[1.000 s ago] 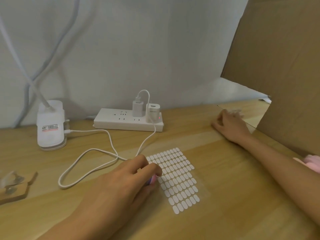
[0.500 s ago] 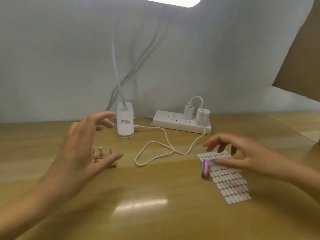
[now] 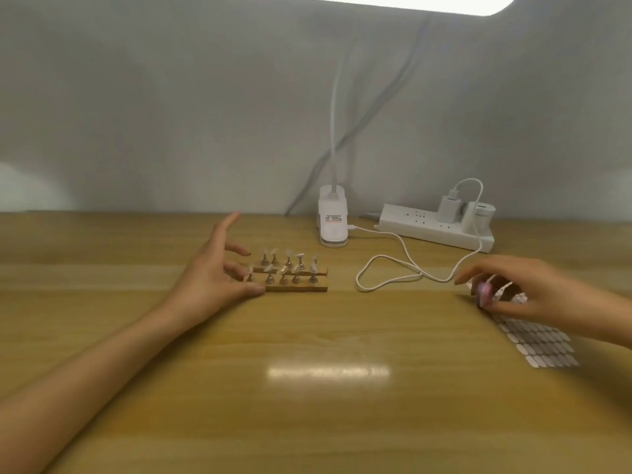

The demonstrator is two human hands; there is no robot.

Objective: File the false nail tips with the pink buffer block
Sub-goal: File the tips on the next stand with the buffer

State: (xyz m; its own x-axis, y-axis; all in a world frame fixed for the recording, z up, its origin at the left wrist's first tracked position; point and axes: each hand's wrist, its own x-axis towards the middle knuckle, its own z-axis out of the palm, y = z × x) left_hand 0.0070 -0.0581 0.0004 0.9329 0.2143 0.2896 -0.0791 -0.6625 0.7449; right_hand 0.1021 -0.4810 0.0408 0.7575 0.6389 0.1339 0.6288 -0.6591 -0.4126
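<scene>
Two wooden strips [image 3: 301, 288] lie side by side at the middle of the table and carry several small metal holders, each topped with a clear false nail tip [image 3: 289, 253]. My left hand [image 3: 215, 277] is open at their left end, thumb touching the front strip and fingers spread over the back one. The pink buffer block [image 3: 484, 293] is at the right, just above the table, pinched between the thumb and fingers of my right hand [image 3: 523, 290].
A sheet of white oval stickers [image 3: 543, 343] lies under and in front of my right hand. A white lamp base [image 3: 332, 217] and a power strip [image 3: 434, 228] with two chargers stand by the back wall. A looped white cable [image 3: 386, 271] runs between them.
The view has swung left. My left hand has come down onto the left end of the wooden strips. My right hand has closed on the pink block, which stood free beside it before.
</scene>
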